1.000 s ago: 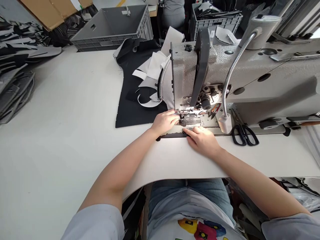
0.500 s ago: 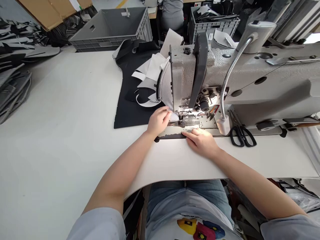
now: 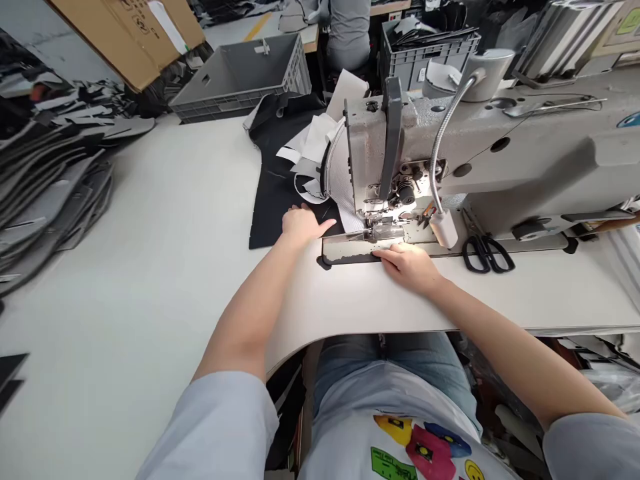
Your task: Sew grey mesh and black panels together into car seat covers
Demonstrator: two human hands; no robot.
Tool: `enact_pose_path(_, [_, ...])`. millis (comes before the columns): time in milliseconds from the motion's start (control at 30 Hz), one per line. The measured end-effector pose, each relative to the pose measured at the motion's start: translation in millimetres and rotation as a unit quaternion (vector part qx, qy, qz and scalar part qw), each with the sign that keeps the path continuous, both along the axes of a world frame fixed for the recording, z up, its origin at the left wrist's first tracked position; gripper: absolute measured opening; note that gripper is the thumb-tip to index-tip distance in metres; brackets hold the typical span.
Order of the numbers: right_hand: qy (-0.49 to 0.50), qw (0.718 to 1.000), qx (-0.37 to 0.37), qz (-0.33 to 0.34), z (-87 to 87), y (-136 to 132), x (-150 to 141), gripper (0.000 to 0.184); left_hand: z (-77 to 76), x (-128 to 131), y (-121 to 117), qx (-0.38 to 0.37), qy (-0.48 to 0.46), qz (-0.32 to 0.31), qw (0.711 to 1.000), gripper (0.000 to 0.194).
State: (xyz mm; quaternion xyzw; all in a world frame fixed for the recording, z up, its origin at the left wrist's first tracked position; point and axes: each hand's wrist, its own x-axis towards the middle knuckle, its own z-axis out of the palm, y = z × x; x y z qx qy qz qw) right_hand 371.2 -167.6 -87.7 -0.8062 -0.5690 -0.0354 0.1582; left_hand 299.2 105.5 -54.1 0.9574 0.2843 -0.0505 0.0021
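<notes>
A grey industrial sewing machine (image 3: pixel 450 147) stands on the white table (image 3: pixel 165 267). A pale mesh-textured piece (image 3: pixel 343 193) curves down from behind the machine head to the presser foot (image 3: pixel 383 227). My left hand (image 3: pixel 300 225) lies flat on the black fabric sheet (image 3: pixel 275 200) just left of that piece, fingers stretched toward it. My right hand (image 3: pixel 410 263) rests palm down on the machine bed in front of the needle, fingers extended and pressing near the metal plate; nothing shows in its grasp.
Black scissors (image 3: pixel 487 253) lie right of the needle area. White and black cut pieces (image 3: pixel 310 143) pile behind the machine. A grey crate (image 3: pixel 245 77) and a cardboard box (image 3: pixel 125 33) stand at the back; stacked dark pieces (image 3: pixel 45 187) fill the left. Another person's torso (image 3: pixel 347 30) sits beyond.
My left hand has drawn away from the presser foot, leftward onto the black fabric, and flattened out. My right hand stays in front of the needle. The camera has shifted left.
</notes>
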Motion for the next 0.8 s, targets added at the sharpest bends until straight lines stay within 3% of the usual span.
enact_pose_path(100, [-0.008,1.0,-0.012,0.001,1.8,-3,-2,0.037,12.1,-54,0,0.057,0.086,0.048,0.994,0.089])
enact_pose_path(267, [0.116,0.993,0.002,-0.005,6.0,17,-8,0.039,32.3,-186,-29,0.059,0.177,0.024,0.982,0.08])
enact_pose_path(333, [0.191,0.981,0.035,0.01,8.7,36,-17,0.045,44.3,-234,-42,-0.025,0.183,0.036,0.982,0.07])
enact_pose_path(400, [0.225,0.97,0.072,0.056,11.0,56,-34,0.049,54.8,-269,-47,-0.172,0.128,0.096,0.972,0.067])
enact_pose_path(433, [0.222,0.967,0.083,0.091,11.4,65,-45,0.05,58.0,-280,-47,-0.255,0.077,0.137,0.954,0.07])
enact_pose_path(500, [0.186,0.962,0.085,0.179,9.6,78,-71,0.051,59.1,-288,-44,-0.382,-0.032,0.211,0.899,0.082])
enact_pose_path(567, [0.13,0.95,0.063,0.277,4.9,82,-96,0.052,56.4,-281,-41,-0.419,-0.087,0.236,0.872,0.088])
enact_pose_path(633, [0.087,0.936,0.045,0.339,-0.5,80,-112,0.052,55.4,-265,-40,-0.398,-0.076,0.217,0.888,0.086])
enact_pose_path(700, [0.08,0.93,0.042,0.357,-4.5,76,-117,0.052,59.3,-247,-38,-0.385,-0.041,0.195,0.901,0.079])
enact_pose_path(800, [0.111,0.922,0.049,0.367,-7.2,74,-112,0.052,68.2,-226,-27,-0.418,0.036,0.219,0.881,0.082])
